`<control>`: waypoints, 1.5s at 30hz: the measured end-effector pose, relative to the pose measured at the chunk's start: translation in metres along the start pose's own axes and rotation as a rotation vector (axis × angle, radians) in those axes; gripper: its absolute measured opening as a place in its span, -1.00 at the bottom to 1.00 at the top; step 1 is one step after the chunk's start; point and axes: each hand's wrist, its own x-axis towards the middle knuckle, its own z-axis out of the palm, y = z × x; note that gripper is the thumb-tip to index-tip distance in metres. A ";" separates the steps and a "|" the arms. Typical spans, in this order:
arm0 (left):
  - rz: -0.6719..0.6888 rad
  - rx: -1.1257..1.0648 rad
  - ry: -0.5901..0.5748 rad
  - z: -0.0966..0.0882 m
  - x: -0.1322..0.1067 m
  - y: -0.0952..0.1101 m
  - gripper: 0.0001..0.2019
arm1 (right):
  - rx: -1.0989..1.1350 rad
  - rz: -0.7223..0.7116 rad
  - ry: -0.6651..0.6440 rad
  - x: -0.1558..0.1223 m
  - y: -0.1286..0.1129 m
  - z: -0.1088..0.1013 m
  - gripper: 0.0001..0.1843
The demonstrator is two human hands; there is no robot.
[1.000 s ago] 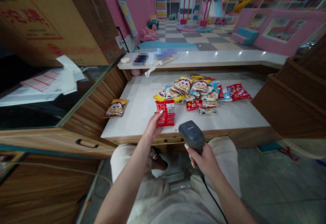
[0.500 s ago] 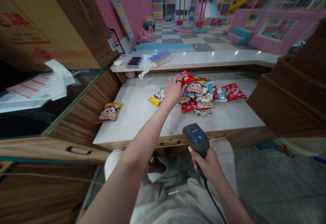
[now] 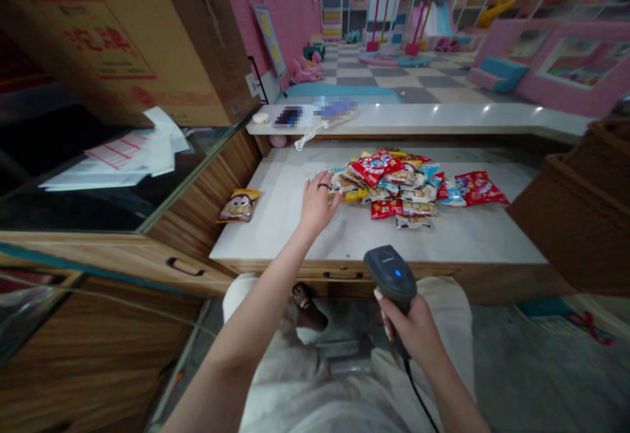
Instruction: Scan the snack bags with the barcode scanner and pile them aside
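While the right hand (image 3: 412,331) is gripping a black corded barcode scanner (image 3: 391,272) in front of the heap of snack packets (image 3: 394,187), the left hand (image 3: 317,206) is reaching out open, fingers spread, just beside the heap and apparently not touching it. That heap is sitting on the bench (image 3: 443,239), with a red packet (image 3: 377,167) lying across its top and a lone yellow-edged packet (image 3: 239,205) lying apart to its left. The scanner's cable (image 3: 416,387) is trailing down in front of the heap, well away from it. Holding the scanner clear of the heap is leaving the left hand room, and lifting a single packet from the top would best avoid disturbing the loose pile.
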 end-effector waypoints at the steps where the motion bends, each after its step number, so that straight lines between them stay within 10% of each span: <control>1: -0.045 0.066 0.041 -0.021 -0.009 -0.010 -0.51 | -0.002 0.006 -0.033 -0.001 0.002 0.002 -0.44; 8: -0.319 0.782 0.232 -0.145 -0.030 -0.076 -0.33 | -0.043 0.018 -0.132 -0.004 0.010 0.011 -0.42; 14: -0.407 0.846 0.222 -0.168 -0.030 -0.095 -0.40 | -0.044 0.002 -0.096 -0.006 0.008 0.015 -0.45; 22: -0.338 0.031 0.304 -0.125 -0.043 -0.067 -0.59 | -0.009 0.023 -0.101 -0.007 0.003 0.014 -0.46; 28: -0.706 -0.824 0.209 -0.047 -0.070 -0.045 -0.76 | -0.005 0.003 -0.085 -0.003 -0.001 0.013 -0.52; 33: -0.846 -1.020 0.123 -0.011 -0.081 -0.038 -0.79 | -0.010 -0.005 -0.041 -0.001 -0.007 0.014 -0.58; 45: -0.801 -0.936 0.033 -0.004 -0.087 -0.036 -0.61 | -0.074 -0.029 -0.109 0.002 -0.020 0.036 -0.64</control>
